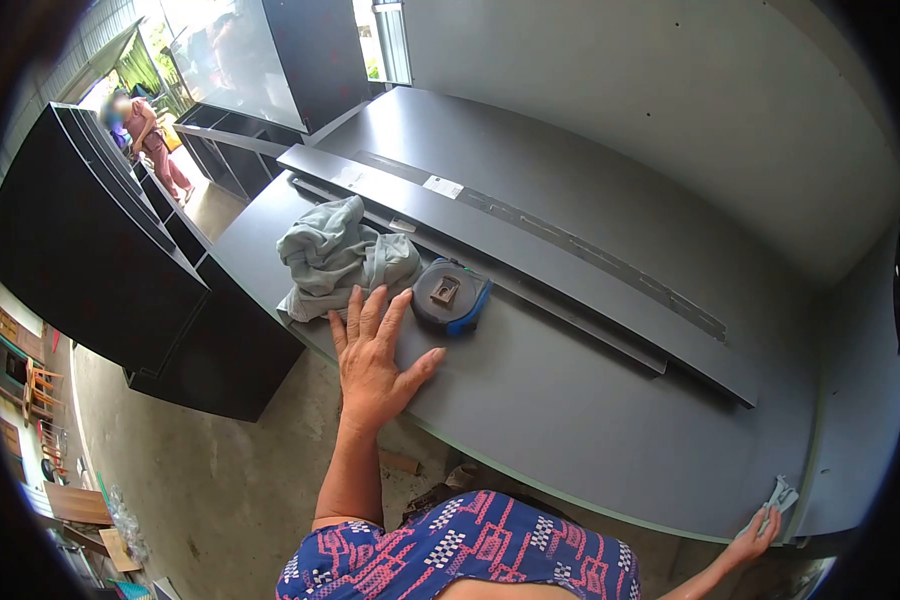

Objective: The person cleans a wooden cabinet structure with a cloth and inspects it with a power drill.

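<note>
Crumpled cloth point(332, 250), left grip point(374, 362) beside tape measure point(450, 300)

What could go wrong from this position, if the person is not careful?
The left hand is spread close beside the tape measure, so a sideways sweep might knock it. The crumpled grey cloth lies at the near edge of the panel and could slip off. The long grey board seems to lie loose on the panel, so it may slide or scratch the surface.

Grey-green cloth point(335, 255), blue-edged dark tape measure point(460, 305), grey panel point(550, 420), blue shirt point(460, 535) patterned pink-and-white
</note>
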{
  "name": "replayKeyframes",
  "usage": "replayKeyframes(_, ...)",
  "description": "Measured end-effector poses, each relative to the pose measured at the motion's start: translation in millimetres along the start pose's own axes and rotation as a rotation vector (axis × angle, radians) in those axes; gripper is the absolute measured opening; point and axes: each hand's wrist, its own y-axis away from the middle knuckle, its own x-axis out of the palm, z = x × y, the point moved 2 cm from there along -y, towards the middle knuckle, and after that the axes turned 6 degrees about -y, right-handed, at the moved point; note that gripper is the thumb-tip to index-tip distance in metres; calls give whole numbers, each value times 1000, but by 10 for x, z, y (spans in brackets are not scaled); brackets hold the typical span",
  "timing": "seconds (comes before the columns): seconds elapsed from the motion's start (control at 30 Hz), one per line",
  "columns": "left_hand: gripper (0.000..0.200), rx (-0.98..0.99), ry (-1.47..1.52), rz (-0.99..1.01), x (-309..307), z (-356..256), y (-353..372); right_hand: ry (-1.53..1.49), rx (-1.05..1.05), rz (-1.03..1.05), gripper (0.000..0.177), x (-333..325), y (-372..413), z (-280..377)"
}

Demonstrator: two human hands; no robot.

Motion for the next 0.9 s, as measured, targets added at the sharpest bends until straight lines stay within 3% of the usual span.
replayKeyframes(0.33,74,7,8,-11,-4,0,6,-28,-50,-18,27,17,5,-64)
replayKeyframes(0.53,75,11,5,-15,-12,-2,10,-83,39,-15,27,-4,35,202)
replayKeyframes(0.9,76,18,-6,-26,-3,9,22,-24,57,1,30,18,11,132)
